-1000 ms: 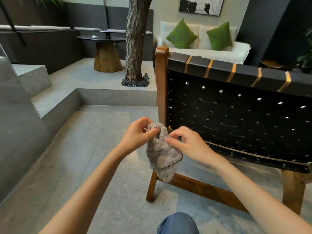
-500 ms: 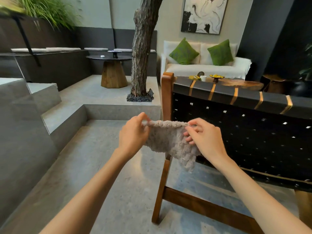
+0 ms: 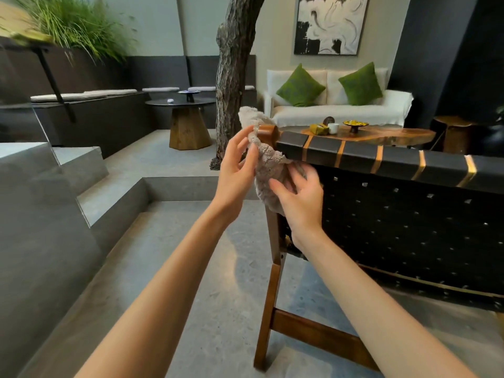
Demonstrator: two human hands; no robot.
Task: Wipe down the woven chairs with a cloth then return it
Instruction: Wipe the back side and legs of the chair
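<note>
Cloth (image 3: 268, 165) folding looks like the step in hand: you seem to be bunching it into a pad, with the chair (image 3: 395, 214) not yet wiped. Your left hand (image 3: 237, 167) pinches the upper part, and your right hand (image 3: 298, 197) keeps a narrow grip on the lower folds, its fingers blurred. The cloth sits between both hands at the chair's top corner. Next, I judge, press it flat against the woven back.

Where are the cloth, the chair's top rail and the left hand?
cloth (image 3: 268, 165): head view, bunched middle.
top rail (image 3: 395, 159): head view, black strap wrapping.
left hand (image 3: 236, 170): head view, middle of the hand.
</note>
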